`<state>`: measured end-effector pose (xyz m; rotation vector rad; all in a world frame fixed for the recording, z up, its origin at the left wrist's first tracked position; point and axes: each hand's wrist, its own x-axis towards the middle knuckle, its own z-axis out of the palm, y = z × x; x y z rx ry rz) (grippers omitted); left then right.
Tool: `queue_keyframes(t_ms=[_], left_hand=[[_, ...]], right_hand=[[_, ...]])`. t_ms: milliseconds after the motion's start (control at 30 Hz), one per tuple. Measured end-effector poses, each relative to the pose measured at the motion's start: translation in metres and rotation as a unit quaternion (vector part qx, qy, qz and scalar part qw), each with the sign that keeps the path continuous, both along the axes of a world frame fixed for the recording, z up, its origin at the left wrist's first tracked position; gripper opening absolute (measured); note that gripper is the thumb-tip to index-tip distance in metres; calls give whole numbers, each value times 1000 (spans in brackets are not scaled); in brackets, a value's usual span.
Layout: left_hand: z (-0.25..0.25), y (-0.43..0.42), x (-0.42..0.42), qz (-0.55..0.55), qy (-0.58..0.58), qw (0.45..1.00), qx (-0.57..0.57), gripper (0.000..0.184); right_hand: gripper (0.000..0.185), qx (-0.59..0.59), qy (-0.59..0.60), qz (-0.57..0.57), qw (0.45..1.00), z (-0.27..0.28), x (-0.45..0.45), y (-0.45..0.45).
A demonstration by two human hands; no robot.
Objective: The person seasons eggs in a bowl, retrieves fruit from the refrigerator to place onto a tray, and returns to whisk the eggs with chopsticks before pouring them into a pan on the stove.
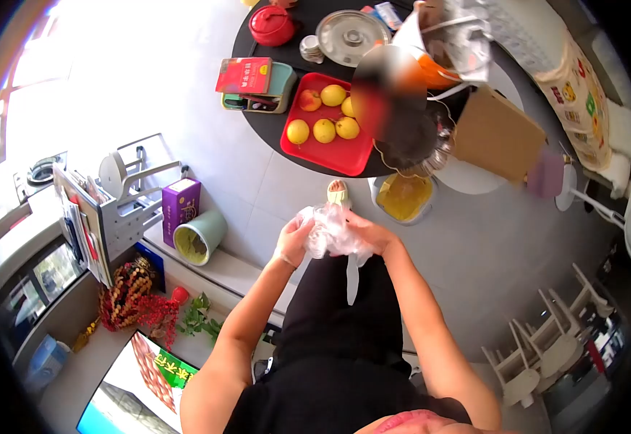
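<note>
Both hands are in front of my waist with a crumpled, see-through plastic bag point(330, 230) between them. My left hand point(296, 237) grips its left side, the fingers closed into the folds. On the other side my right hand point(370, 235) pinches the bag, and its fingertips are partly covered by plastic. A pale strip of the bag hangs down over my dark trousers. The table with fruit lies beyond my hands, not touched by them.
Ahead stands a dark round table point(265, 130) carrying a red tray point(337, 155) of fruit, a red pot point(271, 25), a glass lid point(353, 37) and a cardboard piece point(498, 134). A yellow-lined bin point(404, 199) is below its edge; a green bin point(199, 237) stands left. Chairs point(561, 351) are at right.
</note>
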<state>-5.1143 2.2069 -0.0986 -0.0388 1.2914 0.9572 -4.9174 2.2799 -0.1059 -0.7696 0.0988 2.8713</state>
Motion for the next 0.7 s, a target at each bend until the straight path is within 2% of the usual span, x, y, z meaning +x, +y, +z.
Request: queue_keyframes(t_ms=[33, 67, 100, 133, 167, 200, 233, 267, 300, 367, 400, 433, 467, 500, 533, 600, 633, 700], left_hand=[[2, -2, 14, -41, 110, 993, 26, 17], [4, -6, 27, -149, 275, 949, 42, 16], [5, -9, 38, -260, 370, 888, 85, 18], [7, -11, 49, -367, 453, 803, 125, 20], [14, -16, 62, -467, 521, 695, 163, 21], [21, -25, 81, -529, 516, 663, 121, 20], [33, -25, 104, -584, 510, 626, 81, 19], [41, -25, 128, -630, 509, 584, 47, 17], [44, -31, 149, -672, 491, 548, 85, 15], [51, -52, 190, -747, 448, 467, 151, 13], [51, -62, 213, -808, 384, 401, 196, 12], [49, -75, 235, -803, 331, 406, 283, 13], [55, -86, 258, -792, 273, 405, 366, 14], [60, -93, 283, -777, 150, 482, 376, 11], [62, -111, 311, -646, 69, 602, 464, 9], [95, -133, 363, -557, -9, 789, 257, 10], [109, -145, 390, -489, -47, 858, 148, 10], [86, -174, 429, -482, 118, 852, 167, 17]], right_hand=[[67, 43, 3, -7, 999, 21, 11, -11], [73, 86, 5, -15, 996, 35, 22, -22], [78, 151, -53, 9, 987, 40, 34, -38], [83, 209, -112, 31, 971, 41, 45, -56], [88, 260, -173, 51, 949, 48, 57, -76], [89, 323, -228, 91, 914, 54, 72, -95], [79, 439, -308, 113, 837, 62, 87, -112], [63, 499, -383, 123, 768, 60, 104, -135], [47, 550, -454, 133, 688, 57, 121, -157], [29, 613, -460, -11, 642, 70, 170, -186], [20, 642, -456, -82, 610, 78, 196, -199], [11, 570, -522, -89, 628, 91, 222, -217], [11, 530, -506, -130, 668, 87, 252, -237], [11, 489, -486, -170, 704, 82, 279, -256], [13, 409, -457, -268, 743, 89, 295, -274], [16, 240, -366, -446, 781, 105, 316, -307], [18, 214, -363, -478, 770, 106, 324, -324], [24, 165, -343, -530, 758, 99, 325, -350]])
